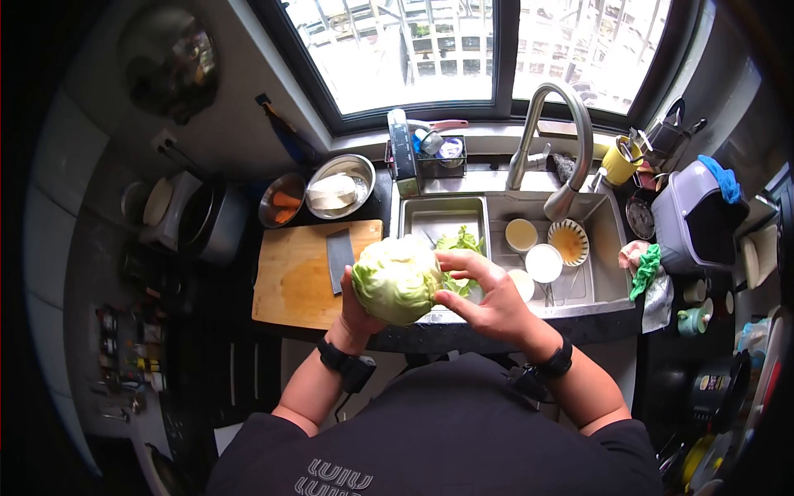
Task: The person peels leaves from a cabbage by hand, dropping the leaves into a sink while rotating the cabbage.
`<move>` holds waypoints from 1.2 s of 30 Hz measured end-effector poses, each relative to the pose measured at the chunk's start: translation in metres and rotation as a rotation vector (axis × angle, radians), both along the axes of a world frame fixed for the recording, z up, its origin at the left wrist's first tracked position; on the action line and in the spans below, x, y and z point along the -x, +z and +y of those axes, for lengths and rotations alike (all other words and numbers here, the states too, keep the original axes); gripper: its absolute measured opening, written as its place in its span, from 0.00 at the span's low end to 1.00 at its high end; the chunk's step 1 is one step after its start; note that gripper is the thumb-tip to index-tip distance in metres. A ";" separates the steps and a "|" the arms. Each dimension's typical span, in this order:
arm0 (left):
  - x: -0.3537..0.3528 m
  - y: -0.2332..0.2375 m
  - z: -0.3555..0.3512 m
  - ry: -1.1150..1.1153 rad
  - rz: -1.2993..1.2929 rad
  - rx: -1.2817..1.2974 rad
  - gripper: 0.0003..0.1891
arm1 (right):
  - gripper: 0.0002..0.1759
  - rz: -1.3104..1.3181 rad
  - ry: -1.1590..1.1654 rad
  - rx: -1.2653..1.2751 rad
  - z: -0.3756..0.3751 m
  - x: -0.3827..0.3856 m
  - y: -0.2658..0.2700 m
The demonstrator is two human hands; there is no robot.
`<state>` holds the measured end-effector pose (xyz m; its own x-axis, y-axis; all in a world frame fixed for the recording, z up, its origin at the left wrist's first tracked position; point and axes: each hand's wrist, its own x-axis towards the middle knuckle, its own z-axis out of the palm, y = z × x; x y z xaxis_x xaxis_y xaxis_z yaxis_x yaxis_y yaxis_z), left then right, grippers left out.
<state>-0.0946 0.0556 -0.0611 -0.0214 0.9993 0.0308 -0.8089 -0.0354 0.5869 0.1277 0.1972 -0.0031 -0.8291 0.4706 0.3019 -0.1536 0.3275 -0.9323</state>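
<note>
My left hand (357,310) is wrapped around the left side of a pale green head of lettuce (395,279), holding it up in front of the counter. At the lettuce's right edge, the thumb and fingertips of my right hand (488,299) press against the outer leaves. Loose green leaves (460,241) lie in the left sink basin (413,220), partly hidden behind my right hand. Left of the lettuce, a cleaver-like dark blade (337,252) rests on the wooden cutting board (285,269); its near end is close to my left hand.
The right basin (616,277) holds a white bowl (543,263), a striped bowl (568,241) and other dishes under a tall faucet (584,140). Metal bowls (340,186) with food stand behind the board. A grey-purple bin (682,215) and green cloth (645,271) are at right.
</note>
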 end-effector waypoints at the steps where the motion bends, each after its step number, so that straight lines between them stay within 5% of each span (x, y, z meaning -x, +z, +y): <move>1: -0.001 0.000 0.001 -0.008 0.001 0.001 0.61 | 0.28 0.052 -0.108 -0.060 -0.009 0.004 0.012; 6: -0.008 0.007 0.004 0.115 -0.009 0.107 0.60 | 0.24 0.048 -0.265 -0.087 -0.022 0.006 0.017; 11: -0.005 -0.002 0.003 0.066 -0.038 0.047 0.60 | 0.14 0.061 -0.102 0.582 -0.024 0.008 0.010; 14: -0.005 -0.001 0.004 0.010 -0.054 -0.013 0.60 | 0.13 0.158 -0.039 0.706 -0.018 0.011 0.002; 33: -0.003 0.003 0.008 0.108 0.059 0.026 0.56 | 0.14 0.085 -0.057 0.667 -0.005 0.019 0.000; 36: 0.000 0.005 0.005 0.056 0.072 0.039 0.55 | 0.10 -0.027 -0.091 0.507 0.002 0.020 -0.002</move>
